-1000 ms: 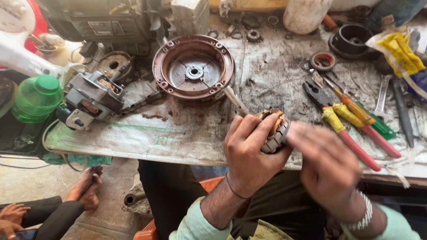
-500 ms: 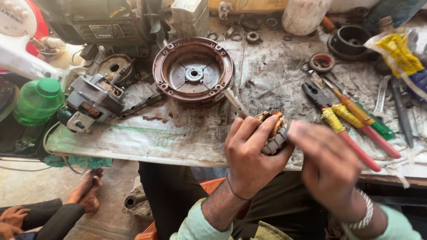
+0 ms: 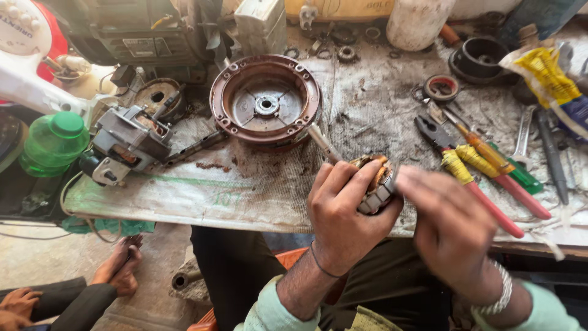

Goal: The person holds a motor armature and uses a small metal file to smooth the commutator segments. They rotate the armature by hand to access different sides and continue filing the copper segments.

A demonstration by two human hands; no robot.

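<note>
At 1 o'clock I see a yellow and blue packet (image 3: 554, 86) near the bench (image 3: 257, 190) edge; at 10 o'clock, a green plastic jar (image 3: 52, 142). Open bench surface lies at 9 o'clock of my left hand (image 3: 349, 211), which is clamped around the motor winding (image 3: 375, 181) over the front edge. My right hand (image 3: 450, 224) touches its right side, fingers curled; whether it grips anything I cannot tell.

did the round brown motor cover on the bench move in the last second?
No. The round brown cover sits at the same spot beside the grey motor block and the pliers; small frame shifts look like head-camera motion only.
</note>
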